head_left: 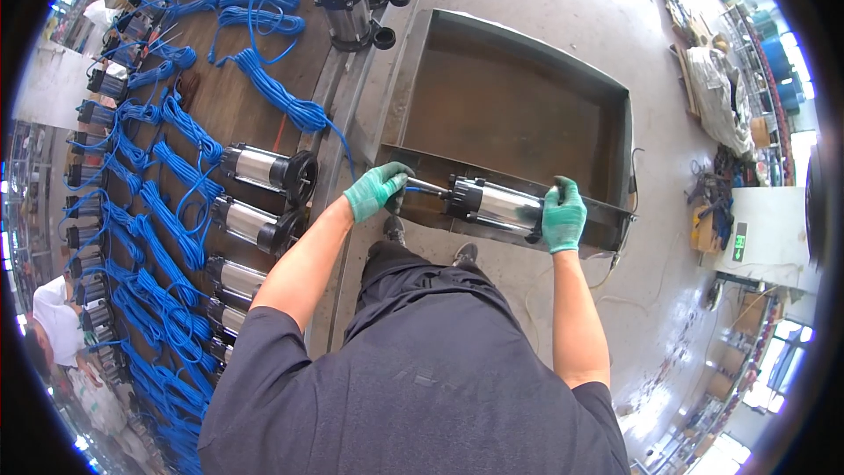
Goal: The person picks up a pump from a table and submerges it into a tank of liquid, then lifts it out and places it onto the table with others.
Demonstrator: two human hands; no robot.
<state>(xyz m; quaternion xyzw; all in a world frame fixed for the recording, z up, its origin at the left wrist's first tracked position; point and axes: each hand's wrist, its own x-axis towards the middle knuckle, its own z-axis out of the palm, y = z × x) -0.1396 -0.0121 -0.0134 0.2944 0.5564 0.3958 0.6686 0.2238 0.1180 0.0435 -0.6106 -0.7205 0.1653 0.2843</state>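
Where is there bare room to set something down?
Bare brown tabletop shows between the blue cable coil and the steel cylinders by the left forearm. Grey floor is open between the metal tank and the white-wrapped pile. Crowded: the table's left, packed with blue coils, and the tank's near edge, where the left hand and right hand flank another cylinder.

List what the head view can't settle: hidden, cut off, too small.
- Head view: rod, left end; hidden by the left hand.
- Head view: pump, right end; partly covered by the right hand.
- Head view: a bench pump, right end; behind the left forearm.
- Head view: goods on the far-right shelves; too small, bent by the fisheye rim.
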